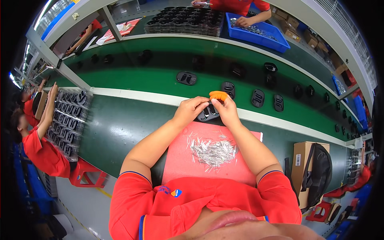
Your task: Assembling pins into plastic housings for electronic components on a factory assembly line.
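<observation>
At the far edge of my bench, my left hand (189, 112) and my right hand (227, 111) are brought close together over a black oval plastic part (209, 115) with curved slots. My left thumb and fingers pinch at its upper left edge. My right thumb bends in from the other side, its fingers closed around the edge, and orange finger cots (218, 95) cover some of the right fingertips. Any small piece between the fingertips is hidden. Closer to me, a loose pile of thin silvery pins (214, 153) lies on a pink mat (176, 170).
Beyond a white rail, a green conveyor belt (132, 76) carries several black oval parts (257, 98). A cardboard box (299, 170) and a black bag (320, 170) stand on the right. Leftward are stacked trays (66, 124) and a co-worker's arm (50, 108). Across sits a blue bin (260, 34).
</observation>
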Available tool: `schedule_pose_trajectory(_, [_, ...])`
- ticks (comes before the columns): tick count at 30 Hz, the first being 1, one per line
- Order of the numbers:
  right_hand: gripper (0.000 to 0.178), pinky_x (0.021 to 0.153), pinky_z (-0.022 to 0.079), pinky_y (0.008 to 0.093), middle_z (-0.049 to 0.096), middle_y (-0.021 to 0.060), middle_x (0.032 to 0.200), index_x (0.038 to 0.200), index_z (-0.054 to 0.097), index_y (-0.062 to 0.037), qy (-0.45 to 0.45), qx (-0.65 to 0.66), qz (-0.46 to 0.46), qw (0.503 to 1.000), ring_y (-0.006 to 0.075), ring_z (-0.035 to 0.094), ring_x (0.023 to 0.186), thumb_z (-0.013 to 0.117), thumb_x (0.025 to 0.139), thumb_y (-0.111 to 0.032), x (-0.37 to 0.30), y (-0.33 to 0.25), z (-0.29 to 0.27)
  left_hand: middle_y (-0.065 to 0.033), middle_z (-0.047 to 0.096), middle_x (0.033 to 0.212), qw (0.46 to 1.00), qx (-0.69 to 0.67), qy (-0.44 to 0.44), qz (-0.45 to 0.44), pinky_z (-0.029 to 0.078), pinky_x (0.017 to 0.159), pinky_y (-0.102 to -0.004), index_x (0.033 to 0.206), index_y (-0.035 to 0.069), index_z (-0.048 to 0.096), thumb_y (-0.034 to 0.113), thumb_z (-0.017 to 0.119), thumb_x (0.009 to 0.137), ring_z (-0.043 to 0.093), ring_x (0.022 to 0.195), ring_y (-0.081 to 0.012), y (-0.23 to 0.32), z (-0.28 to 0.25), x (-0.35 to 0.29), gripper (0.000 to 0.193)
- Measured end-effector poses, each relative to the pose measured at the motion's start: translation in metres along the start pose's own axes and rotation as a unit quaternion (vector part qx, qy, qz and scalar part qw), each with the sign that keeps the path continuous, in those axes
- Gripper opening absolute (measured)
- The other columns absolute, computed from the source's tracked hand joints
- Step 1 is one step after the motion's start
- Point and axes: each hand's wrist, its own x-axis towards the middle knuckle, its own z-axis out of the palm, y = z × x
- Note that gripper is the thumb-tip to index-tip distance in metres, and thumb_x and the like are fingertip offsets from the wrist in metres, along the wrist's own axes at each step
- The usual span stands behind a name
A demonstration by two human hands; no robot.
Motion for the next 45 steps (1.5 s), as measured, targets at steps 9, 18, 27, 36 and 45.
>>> schedule_pose_trajectory(9, [0.027, 0.093, 0.043, 0.0266, 0.064, 0.0022, 0.107, 0.114, 0.062, -0.0005, -0.079, 0.231, 0.129, 0.961, 0.0106, 0.058, 0.1, 0.063, 0.092, -0.016, 0.006, 0.002, 0.002, -0.0091, 0.071, 0.09, 1.0, 0.001, 0.005, 0.001, 0.054, 0.066, -0.0275, 0.099, 0.002, 0.069, 0.011, 0.07, 0.085, 0.069, 0.075, -0.0173, -0.009, -0.002, -0.001, 0.016])
schedule_pose_trajectory(18, [0.028, 0.095, 0.041, 0.0268, 0.064, 0.0025, 0.108, 0.114, 0.063, -0.0011, -0.069, 0.262, 0.159, 0.949, 0.0107, 0.057, 0.102, 0.063, 0.091, -0.017, 0.004, -0.009, 0.006, -0.0079, 0.07, 0.088, 0.999, 0.023, 0.015, 0.017, 0.053, 0.064, -0.0281, 0.098, 0.003, 0.069, 0.011, 0.07, 0.085, 0.068, 0.072, -0.0181, -0.007, -0.008, -0.002, 0.015])
schedule_pose_trajectory(27, [0.027, 0.092, 0.043, 0.0265, 0.065, 0.0025, 0.108, 0.115, 0.063, -0.0004, -0.007, 0.2, 0.134, 0.971, 0.0105, 0.058, 0.101, 0.062, 0.092, -0.016, 0.005, -0.009, 0.013, -0.0112, 0.068, 0.093, 1.0, -0.011, 0.002, -0.007, 0.052, 0.073, -0.0342, 0.099, 0.005, 0.067, 0.019, 0.067, 0.087, 0.066, 0.084, -0.0276, -0.01, -0.008, 0.002, 0.018])
schedule_pose_trajectory(36, [0.029, 0.094, 0.042, 0.0257, 0.064, 0.0019, 0.109, 0.116, 0.062, -0.001, -0.042, 0.212, 0.143, 0.966, 0.0099, 0.057, 0.103, 0.063, 0.092, -0.017, 0.006, -0.01, 0.01, -0.0078, 0.071, 0.091, 0.999, 0.028, 0.022, 0.023, 0.052, 0.065, -0.0271, 0.096, 0.002, 0.069, 0.009, 0.071, 0.083, 0.067, 0.075, -0.0174, -0.012, -0.005, 0.0, 0.015])
schedule_pose_trajectory(45, [0.027, 0.094, 0.042, 0.026, 0.064, 0.0015, 0.108, 0.114, 0.064, -0.0015, -0.05, 0.212, 0.135, 0.966, 0.0098, 0.057, 0.101, 0.063, 0.092, -0.017, 0.003, -0.013, 0.01, -0.007, 0.069, 0.088, 0.999, 0.023, 0.028, 0.037, 0.053, 0.066, -0.0323, 0.094, 0.005, 0.068, 0.017, 0.071, 0.083, 0.067, 0.075, -0.023, -0.013, -0.007, -0.002, 0.016])
